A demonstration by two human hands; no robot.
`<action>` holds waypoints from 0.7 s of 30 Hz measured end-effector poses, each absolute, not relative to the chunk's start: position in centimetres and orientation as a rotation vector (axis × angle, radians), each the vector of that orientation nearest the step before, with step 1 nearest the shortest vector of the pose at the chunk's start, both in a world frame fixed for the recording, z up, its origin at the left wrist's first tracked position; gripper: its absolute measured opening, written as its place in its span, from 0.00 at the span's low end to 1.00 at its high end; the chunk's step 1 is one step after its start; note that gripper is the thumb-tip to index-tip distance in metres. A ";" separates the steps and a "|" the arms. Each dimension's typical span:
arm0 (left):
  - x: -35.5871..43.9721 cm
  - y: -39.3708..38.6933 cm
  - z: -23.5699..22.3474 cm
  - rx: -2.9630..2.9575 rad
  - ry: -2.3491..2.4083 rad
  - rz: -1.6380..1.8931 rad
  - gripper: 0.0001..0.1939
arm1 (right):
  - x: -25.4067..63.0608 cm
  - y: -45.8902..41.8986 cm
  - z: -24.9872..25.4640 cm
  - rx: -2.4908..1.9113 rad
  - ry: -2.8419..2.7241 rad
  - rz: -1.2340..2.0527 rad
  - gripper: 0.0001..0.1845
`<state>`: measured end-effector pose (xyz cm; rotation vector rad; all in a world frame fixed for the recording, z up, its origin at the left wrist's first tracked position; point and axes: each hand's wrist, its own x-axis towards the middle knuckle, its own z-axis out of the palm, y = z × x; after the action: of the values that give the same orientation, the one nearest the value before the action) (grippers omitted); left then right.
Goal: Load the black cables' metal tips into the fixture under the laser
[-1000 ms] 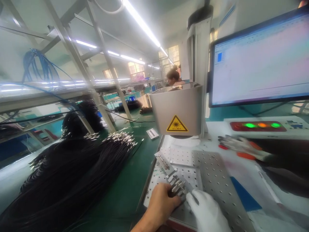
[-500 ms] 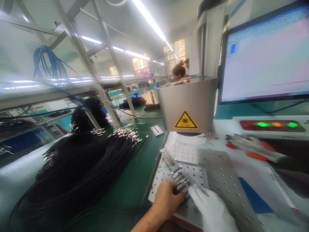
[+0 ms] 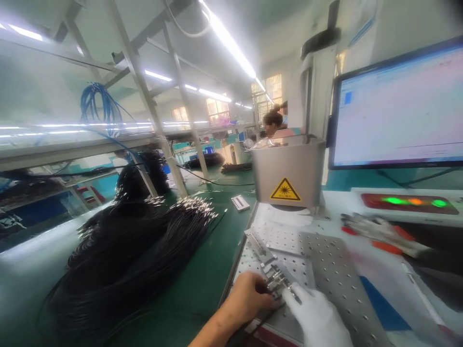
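My bare left hand [image 3: 248, 298] rests on the near end of a metal jig [image 3: 269, 267] on the perforated plate [image 3: 325, 270], its fingers curled on small metal cable plugs [image 3: 278, 281] seated in the jig. My right hand [image 3: 316, 318], in a white glove, touches the same plugs from the right, index finger stretched onto them. Black leads trail from under my left hand toward the plate's near edge.
A big heap of black cables with metal tips [image 3: 137, 246] covers the green bench on the left. A grey laser housing with a yellow warning sticker [image 3: 289, 171] stands behind the plate. A monitor [image 3: 398, 106], a lit button panel [image 3: 408, 202] and a glove [image 3: 379, 231] are at right. Another person [image 3: 273, 123] sits far back.
The view has swung a little left and down. Both hands stay on the plugs at the jig's near end, shifting only slightly.
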<state>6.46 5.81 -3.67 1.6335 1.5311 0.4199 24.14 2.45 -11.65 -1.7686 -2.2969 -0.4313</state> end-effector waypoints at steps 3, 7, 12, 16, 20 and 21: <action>6.1 5.6 -3.9 1.584 1.545 0.497 0.06 | 23.8 2.6 -12.0 -1.812 -2.214 -0.388 0.28; 6.8 5.4 -3.5 1.619 1.581 0.531 0.07 | 23.7 2.9 -12.4 -1.799 -2.134 -0.331 0.23; 7.7 5.5 -2.9 1.730 1.628 0.484 0.13 | 24.0 2.9 -12.5 -1.734 -2.142 -0.307 0.23; 8.2 5.6 -2.4 1.798 1.677 0.374 0.17 | 24.1 2.9 -12.8 -1.712 -2.126 -0.299 0.20; 8.7 5.6 -1.7 1.829 1.720 0.299 0.17 | 24.2 3.2 -13.6 -1.796 -2.033 -0.220 0.14; 8.8 5.6 -1.7 1.845 1.734 0.288 0.18 | 24.2 3.2 -13.8 -1.796 -2.042 -0.226 0.14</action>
<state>8.83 5.62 -1.65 1.8452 1.7338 0.2878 24.20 3.25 -13.79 -1.7956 -2.0422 -0.2260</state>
